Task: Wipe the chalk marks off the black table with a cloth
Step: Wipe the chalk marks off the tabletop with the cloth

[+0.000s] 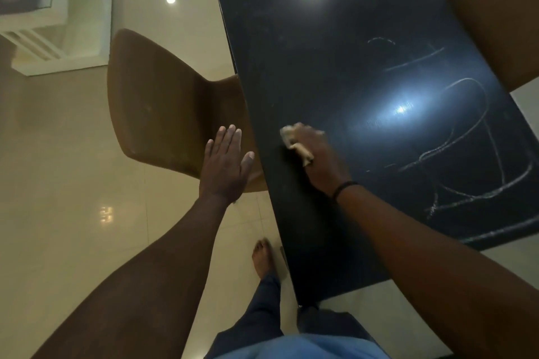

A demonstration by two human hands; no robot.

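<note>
Our right grip (313,151) presses a bunched cloth (294,143) on the black desk (306,38), chalk marks (466,137) at three o'clock, left grip (226,166) flat, empty.

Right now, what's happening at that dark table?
A person is wiping the glossy black table with a small pale cloth, gripped under the right hand near the table's left edge. The left hand is open with straight fingers, over the brown moulded chair beside the table. White chalk scribbles to the right of the cloth are not yet wiped.
</note>
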